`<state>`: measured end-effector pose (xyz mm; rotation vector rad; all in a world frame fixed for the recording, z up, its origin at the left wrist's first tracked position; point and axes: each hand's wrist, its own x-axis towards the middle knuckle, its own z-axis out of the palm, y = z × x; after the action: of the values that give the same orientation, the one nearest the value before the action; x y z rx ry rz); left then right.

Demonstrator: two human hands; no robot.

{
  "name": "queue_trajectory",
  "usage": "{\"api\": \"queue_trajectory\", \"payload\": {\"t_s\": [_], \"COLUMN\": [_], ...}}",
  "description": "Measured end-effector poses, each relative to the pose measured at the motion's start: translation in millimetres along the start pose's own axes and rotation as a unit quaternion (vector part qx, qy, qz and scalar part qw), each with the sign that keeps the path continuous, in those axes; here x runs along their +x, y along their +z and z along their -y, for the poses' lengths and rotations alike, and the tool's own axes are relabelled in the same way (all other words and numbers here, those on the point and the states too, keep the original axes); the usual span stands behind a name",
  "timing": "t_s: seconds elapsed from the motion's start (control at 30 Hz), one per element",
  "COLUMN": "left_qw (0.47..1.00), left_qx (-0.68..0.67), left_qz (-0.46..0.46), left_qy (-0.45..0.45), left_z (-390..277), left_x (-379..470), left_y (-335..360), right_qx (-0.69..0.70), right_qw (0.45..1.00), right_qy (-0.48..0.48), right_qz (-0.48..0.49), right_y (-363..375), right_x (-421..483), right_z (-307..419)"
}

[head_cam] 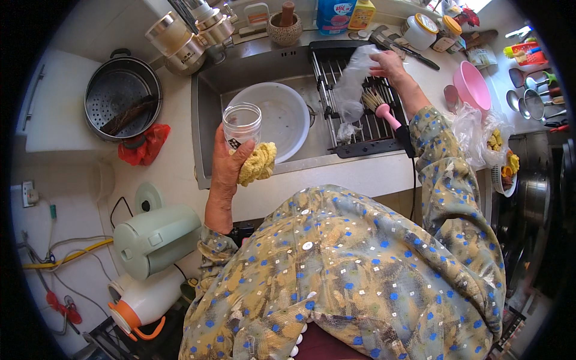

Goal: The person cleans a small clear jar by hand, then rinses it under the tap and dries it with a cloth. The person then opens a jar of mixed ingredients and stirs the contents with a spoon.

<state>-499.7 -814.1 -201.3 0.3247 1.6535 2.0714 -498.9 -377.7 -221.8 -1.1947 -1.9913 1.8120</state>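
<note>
My left hand holds a clear, lidless jar upright over the near left part of the sink. A yellow cloth is bunched in the same hand, below the jar. Behind them, a white plastic basin sits in the steel sink. My right hand grips the upper end of a crumpled clear plastic bag above the black-framed drying rack. The bag hangs down onto the rack's bars. A pink-handled brush lies on the rack, close to the bag.
Left of the sink stand a steamer pot and a red plastic bag. A pale green kettle is nearer me. A mortar and detergent bottles line the back. On the right are a knife and a pink bowl.
</note>
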Motion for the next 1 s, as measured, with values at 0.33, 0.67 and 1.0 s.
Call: {"api": "queue_trajectory", "payload": {"t_s": [0.33, 0.67, 1.0], "left_qw": [1.000, 1.000, 0.999], "left_qx": [0.010, 0.004, 0.006], "left_qz": [-0.028, -0.021, -0.042], "left_qy": [0.006, 0.005, 0.014], "left_z": [1, 1, 0], "left_x": [-2, -3, -11], "left_y": [-6, -7, -5], "right_qx": [-0.323, -0.546, -0.687], "right_qw": [0.940, 0.825, 0.724], "right_qy": [-0.103, -0.087, -0.065], "right_qz": [0.034, -0.114, 0.007], "right_y": [0, -53, -16], "right_x": [-10, 1, 18], "right_z": [-21, -29, -60]}}
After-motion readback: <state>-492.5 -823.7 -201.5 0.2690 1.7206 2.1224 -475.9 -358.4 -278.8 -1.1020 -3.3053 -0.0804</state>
